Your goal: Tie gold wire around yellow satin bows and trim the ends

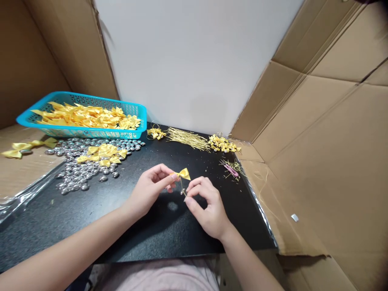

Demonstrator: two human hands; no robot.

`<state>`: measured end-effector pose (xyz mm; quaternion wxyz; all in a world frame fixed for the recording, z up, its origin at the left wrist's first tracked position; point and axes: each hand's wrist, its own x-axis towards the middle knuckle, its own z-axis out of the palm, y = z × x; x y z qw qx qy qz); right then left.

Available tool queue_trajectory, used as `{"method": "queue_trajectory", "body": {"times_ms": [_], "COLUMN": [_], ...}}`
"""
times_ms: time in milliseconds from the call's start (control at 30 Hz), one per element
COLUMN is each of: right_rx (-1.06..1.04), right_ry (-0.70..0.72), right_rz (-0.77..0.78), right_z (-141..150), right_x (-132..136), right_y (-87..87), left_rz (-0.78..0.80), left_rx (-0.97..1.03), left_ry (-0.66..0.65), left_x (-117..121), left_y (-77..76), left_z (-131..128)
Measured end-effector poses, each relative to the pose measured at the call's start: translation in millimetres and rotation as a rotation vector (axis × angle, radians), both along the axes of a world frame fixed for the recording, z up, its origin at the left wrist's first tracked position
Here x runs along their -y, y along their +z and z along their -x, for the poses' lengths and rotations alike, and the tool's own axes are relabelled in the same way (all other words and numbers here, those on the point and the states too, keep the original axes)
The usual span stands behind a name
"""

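Observation:
My left hand (151, 186) pinches a small yellow ribbon bow (182, 174) by its left wing, just above the black table top (127, 226). My right hand (205, 204) is closed in a pinch right below the bow, on a thin gold wire (181, 186) that hangs from the bow's knot, with a small silver bit at its lower end. Both hands are near the table's middle, a little apart from each other.
A blue basket (81, 131) full of yellow bows stands at the back left. Silver beads (75, 169) with several loose bows (104, 153) lie in front of it. Gold wires (188, 138), finished bows (222, 143) and pink scissors (230, 169) lie at the back. Cardboard walls (318, 141) surround the table.

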<state>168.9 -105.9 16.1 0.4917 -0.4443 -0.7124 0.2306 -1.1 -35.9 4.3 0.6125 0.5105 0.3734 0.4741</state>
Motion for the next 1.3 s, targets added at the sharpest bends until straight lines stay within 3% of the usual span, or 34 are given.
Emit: {"method": "queue_trajectory", "body": {"times_ms": [133, 267, 500, 600, 700, 800, 867, 1133, 1300], "right_rx": [0.184, 0.365, 0.479, 0.371, 0.111, -0.149, -0.250, -0.344, -0.319], "right_ry": [-0.016, 0.040, 0.241, 0.243, 0.223, 0.428, 0.472, 0.293, 0.238], "right_rz": [0.079, 0.085, 0.010, 0.016, 0.161, 0.422, 0.530, 0.498, 0.447], "right_z": [-7.6, -17.1, -31.5, -33.3, -28.5, -19.7, -14.5, -3.3, -0.7], "right_x": [-6.3, -19.5, -42.4, -49.5, -57.1, -62.7, -63.6, -50.5, -47.1], "right_y": [-3.8, -18.6, -35.5, -32.3, -29.7, -30.9, -32.9, -33.7, -32.4], "left_rz": [0.123, 0.209, 0.174, 0.089, -0.014, -0.087, -0.132, -0.302, -0.184], "left_rx": [0.096, 0.134, 0.027, -0.050, -0.103, -0.143, -0.184, -0.274, -0.154], "left_ry": [-0.026, -0.080, -0.087, -0.064, -0.109, -0.155, -0.152, -0.009, -0.063], "left_x": [-6.1, -11.7, -17.5, -16.9, -15.2, -13.9, -13.5, -8.1, -9.5], "left_y": [1.3, 2.2, -6.2, -7.1, -6.3, -6.0, -6.1, -6.0, -8.6], "left_z": [2.0, 1.7, 2.0, 2.4, 3.5, 5.5, 6.7, 6.2, 6.0]}}
